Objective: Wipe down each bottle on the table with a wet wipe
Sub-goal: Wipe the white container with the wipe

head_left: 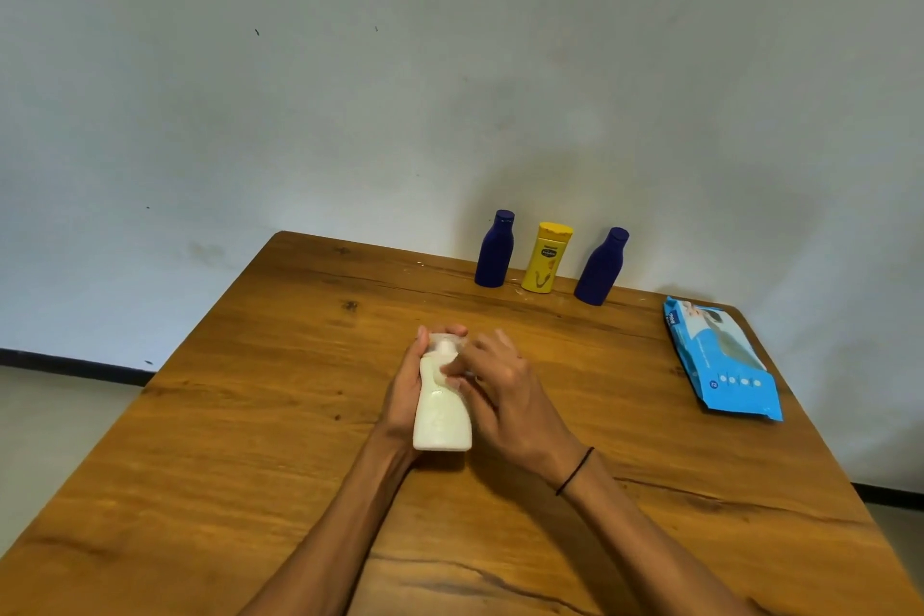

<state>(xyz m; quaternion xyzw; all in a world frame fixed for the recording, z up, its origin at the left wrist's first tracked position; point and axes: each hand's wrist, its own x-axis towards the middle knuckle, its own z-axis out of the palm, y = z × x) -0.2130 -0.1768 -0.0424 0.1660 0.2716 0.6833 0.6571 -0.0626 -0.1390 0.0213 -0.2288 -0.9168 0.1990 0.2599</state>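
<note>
Setting: a brown wooden bench (pixel 250 415) with dark grain cracks, set against a plain pale grey wall.
Bottle in hand: a cream-white plastic bottle with a narrow neck and clear cap (pixel 442 408), at the centre of the frame, lifted off the bench or just above it; its long axis runs from base, nearest the camera, to cap, pointing toward the wall.
Left hand (pixel 407 390): wrapped round the left side of the white bottle, fingertips curling over the cap.
Right hand (pixel 500 390): lies just right of the bottle, fingers bent in against its neck; a wipe is probably pinched there, but it is too pale and blurred to make out.
Key relation: the neck lies directly under the right fingers, the wider body toward the wrist, so wiping the body would mean drawing that hand back along the axis.
Waiting bottles: a dark blue bottle (pixel 495 249), a yellow bottle (pixel 546 258) and a second dark blue bottle (pixel 601 266) stand upright by the wall, upper centre-right.
Supply: a light blue wet-wipe pack (pixel 720 360) lies flat at the right edge.
</note>
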